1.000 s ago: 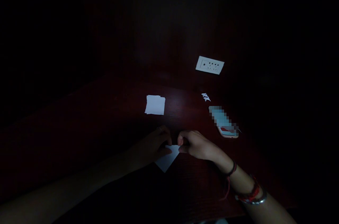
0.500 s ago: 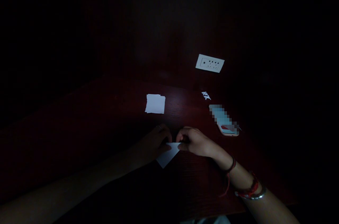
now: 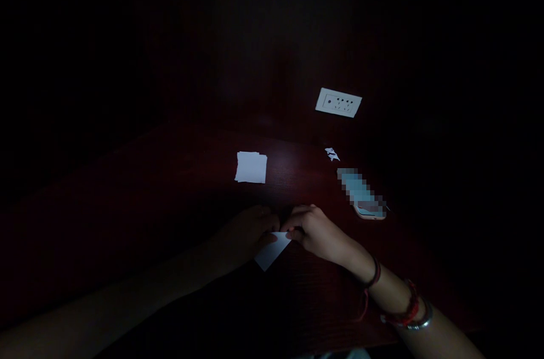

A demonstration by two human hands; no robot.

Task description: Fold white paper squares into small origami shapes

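Note:
In dim light, a small white piece of paper point(image 3: 272, 250) lies on a dark reddish wooden table point(image 3: 170, 189), partly folded into a pointed shape. My left hand point(image 3: 249, 231) presses on its left part with curled fingers. My right hand point(image 3: 317, 230) pinches its upper right edge with thumb and fingers closed. The two hands nearly touch above the paper. Red threads and a metal bangle point(image 3: 410, 313) circle my right wrist.
A small stack of white paper squares point(image 3: 251, 167) lies further back at centre. A phone point(image 3: 363, 196) rests at the right, with tiny paper scraps point(image 3: 332, 154) beyond it. A white socket plate point(image 3: 338, 102) sits on the dark wall behind.
Both hands have drawn closer together over the paper, and less of the white sheet shows between them. Everything else on the table has stayed put.

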